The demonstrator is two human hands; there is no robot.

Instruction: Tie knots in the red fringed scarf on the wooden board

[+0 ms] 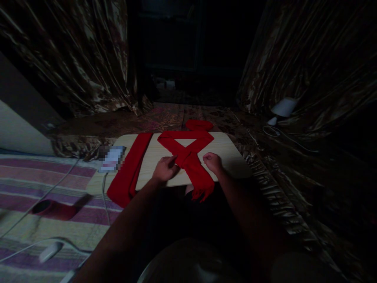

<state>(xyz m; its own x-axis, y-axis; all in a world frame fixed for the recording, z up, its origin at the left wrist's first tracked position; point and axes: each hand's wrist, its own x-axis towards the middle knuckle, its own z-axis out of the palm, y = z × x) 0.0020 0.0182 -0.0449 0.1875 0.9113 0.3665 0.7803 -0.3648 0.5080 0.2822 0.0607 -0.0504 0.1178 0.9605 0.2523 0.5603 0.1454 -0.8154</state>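
A red fringed scarf (194,167) lies on a small light wooden table (232,161). It forms a triangular loop with its ends crossing near the middle, and the fringed end hangs over the near edge. My left hand (165,169) rests at the left of the crossing, fingertips against the scarf's edge, thumb and fingers apart. Just right of the scarf, my right hand (212,162) has its fingers curled in, and nothing shows in them. A long folded red cloth (132,169) lies along the table's left side.
Another red cloth piece (199,125) lies past the far edge. A blurred-out device (112,159) with a cable sits at the table's left. On the striped bedspread are a dark red cylinder (55,210) and white cables. A white lamp (284,107) stands right, near patterned curtains (100,59).
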